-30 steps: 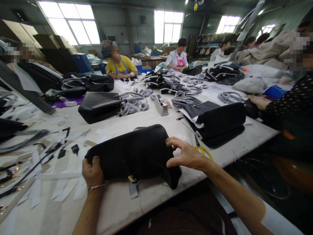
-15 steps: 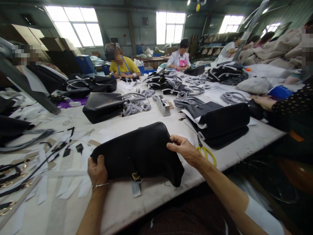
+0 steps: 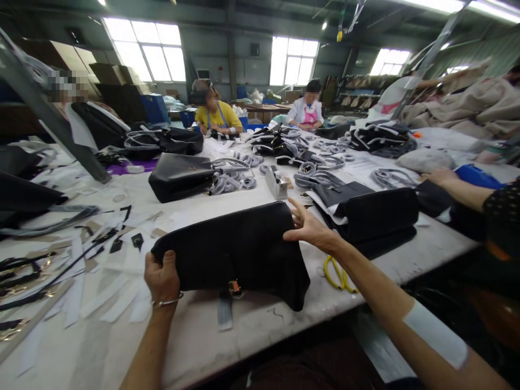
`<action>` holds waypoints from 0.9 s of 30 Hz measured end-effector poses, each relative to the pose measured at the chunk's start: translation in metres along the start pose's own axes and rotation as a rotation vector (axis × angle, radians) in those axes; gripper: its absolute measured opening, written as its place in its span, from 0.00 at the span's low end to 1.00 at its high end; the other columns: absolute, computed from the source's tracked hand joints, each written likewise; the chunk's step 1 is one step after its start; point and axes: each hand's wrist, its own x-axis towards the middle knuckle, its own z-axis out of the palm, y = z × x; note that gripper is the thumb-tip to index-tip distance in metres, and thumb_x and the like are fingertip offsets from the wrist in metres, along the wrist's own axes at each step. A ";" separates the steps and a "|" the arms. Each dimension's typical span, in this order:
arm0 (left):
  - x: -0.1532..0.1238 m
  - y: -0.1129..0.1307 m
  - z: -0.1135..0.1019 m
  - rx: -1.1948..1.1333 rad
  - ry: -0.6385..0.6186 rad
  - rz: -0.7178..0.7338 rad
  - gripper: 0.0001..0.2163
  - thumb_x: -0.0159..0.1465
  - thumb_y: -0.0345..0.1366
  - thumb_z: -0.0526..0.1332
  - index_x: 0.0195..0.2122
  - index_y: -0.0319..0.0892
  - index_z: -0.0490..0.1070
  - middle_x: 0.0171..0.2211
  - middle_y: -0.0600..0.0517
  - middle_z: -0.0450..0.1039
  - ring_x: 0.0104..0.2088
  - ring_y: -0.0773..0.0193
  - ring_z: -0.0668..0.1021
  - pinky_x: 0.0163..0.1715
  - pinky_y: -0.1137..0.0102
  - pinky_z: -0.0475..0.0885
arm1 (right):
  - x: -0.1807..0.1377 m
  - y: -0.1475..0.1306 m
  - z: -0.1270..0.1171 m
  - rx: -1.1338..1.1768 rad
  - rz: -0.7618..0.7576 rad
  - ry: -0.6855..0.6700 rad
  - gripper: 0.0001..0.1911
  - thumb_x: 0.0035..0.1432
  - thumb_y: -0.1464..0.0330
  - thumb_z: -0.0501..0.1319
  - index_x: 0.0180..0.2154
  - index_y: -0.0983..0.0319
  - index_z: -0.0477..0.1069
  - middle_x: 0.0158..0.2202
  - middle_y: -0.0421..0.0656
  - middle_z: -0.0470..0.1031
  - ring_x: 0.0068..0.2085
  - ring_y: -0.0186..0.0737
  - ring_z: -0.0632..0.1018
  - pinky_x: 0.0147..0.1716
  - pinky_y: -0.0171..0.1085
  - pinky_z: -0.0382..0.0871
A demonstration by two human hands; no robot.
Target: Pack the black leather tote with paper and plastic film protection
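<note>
A black handbag (image 3: 227, 244) lies on its side on the white table in front of me, its gold clasp (image 3: 234, 288) facing my body. A grey strip (image 3: 225, 313) sticks out below the clasp. My left hand (image 3: 163, 275) grips the bag's left end, thumb on top and a bracelet at the wrist. At the upper right corner is my right hand (image 3: 312, 230), fingers apart and thumb against or very close to the bag's side. Scissors with yellow handles (image 3: 328, 275) lie under my right forearm, their blades hidden.
Another black bag (image 3: 377, 214) lies to the right, near a co-worker's hand (image 3: 442, 179). A tape dispenser (image 3: 277, 183) stands beyond mine, beside a black bag with wrapped handles (image 3: 179, 179). Paper strips (image 3: 108, 295) and black straps (image 3: 30, 298) litter the left side.
My right hand has loosened from the bag's corner, and its fingers have spread upward. The left hand keeps its hold, and the bag has tilted slightly. The view has shifted.
</note>
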 end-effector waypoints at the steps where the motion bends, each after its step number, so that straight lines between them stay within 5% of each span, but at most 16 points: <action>1: 0.002 0.002 0.000 -0.014 -0.009 0.007 0.16 0.56 0.50 0.58 0.32 0.40 0.65 0.26 0.56 0.64 0.28 0.64 0.67 0.32 0.68 0.67 | 0.003 0.002 -0.004 0.069 0.061 -0.165 0.39 0.37 0.61 0.74 0.52 0.58 0.66 0.52 0.46 0.70 0.53 0.48 0.71 0.53 0.48 0.64; 3: 0.007 0.003 0.001 -0.020 -0.029 0.024 0.16 0.56 0.50 0.59 0.31 0.41 0.65 0.25 0.56 0.63 0.27 0.64 0.67 0.32 0.68 0.67 | 0.006 0.005 -0.007 0.092 0.144 -0.395 0.37 0.36 0.62 0.74 0.50 0.61 0.69 0.46 0.45 0.75 0.49 0.47 0.74 0.53 0.48 0.65; 6: 0.017 0.004 0.003 0.000 -0.051 0.045 0.15 0.55 0.50 0.58 0.29 0.42 0.64 0.24 0.56 0.62 0.27 0.64 0.67 0.30 0.69 0.65 | 0.007 0.005 -0.005 -0.008 0.170 -0.462 0.34 0.34 0.64 0.74 0.47 0.62 0.72 0.41 0.42 0.77 0.46 0.47 0.76 0.51 0.47 0.68; 13: 0.080 0.058 0.023 -0.082 0.014 0.216 0.15 0.57 0.49 0.57 0.29 0.42 0.61 0.23 0.57 0.58 0.26 0.66 0.64 0.29 0.70 0.63 | 0.051 -0.033 -0.013 -0.522 -0.203 -0.031 0.15 0.40 0.65 0.70 0.35 0.60 0.76 0.30 0.39 0.77 0.34 0.45 0.75 0.41 0.46 0.71; 17: 0.110 0.101 0.023 -0.188 0.151 0.398 0.15 0.59 0.49 0.56 0.32 0.41 0.60 0.27 0.57 0.57 0.30 0.66 0.66 0.35 0.69 0.66 | 0.059 -0.078 -0.022 -0.608 -0.547 0.144 0.20 0.51 0.64 0.65 0.48 0.57 0.73 0.42 0.41 0.77 0.42 0.45 0.76 0.48 0.44 0.67; 20: 0.088 0.092 0.007 -0.159 0.135 0.494 0.15 0.59 0.48 0.58 0.35 0.40 0.62 0.29 0.54 0.62 0.33 0.63 0.70 0.38 0.65 0.68 | 0.030 -0.069 -0.024 -0.603 -0.669 0.160 0.20 0.57 0.65 0.60 0.52 0.55 0.70 0.51 0.42 0.73 0.51 0.47 0.73 0.56 0.44 0.63; 22: 0.050 0.062 -0.013 -0.142 -0.055 0.588 0.13 0.60 0.42 0.59 0.39 0.38 0.63 0.34 0.49 0.68 0.36 0.61 0.74 0.40 0.63 0.70 | -0.005 -0.034 -0.024 -0.619 -0.677 0.098 0.21 0.60 0.67 0.57 0.55 0.52 0.68 0.55 0.42 0.71 0.56 0.47 0.71 0.58 0.46 0.62; 27: -0.060 -0.011 -0.085 0.025 -0.939 0.792 0.13 0.63 0.30 0.54 0.49 0.42 0.66 0.49 0.44 0.72 0.50 0.59 0.75 0.48 0.67 0.73 | -0.111 0.082 -0.019 -0.850 -0.740 -0.128 0.24 0.64 0.72 0.50 0.59 0.51 0.63 0.59 0.43 0.67 0.61 0.47 0.65 0.58 0.49 0.63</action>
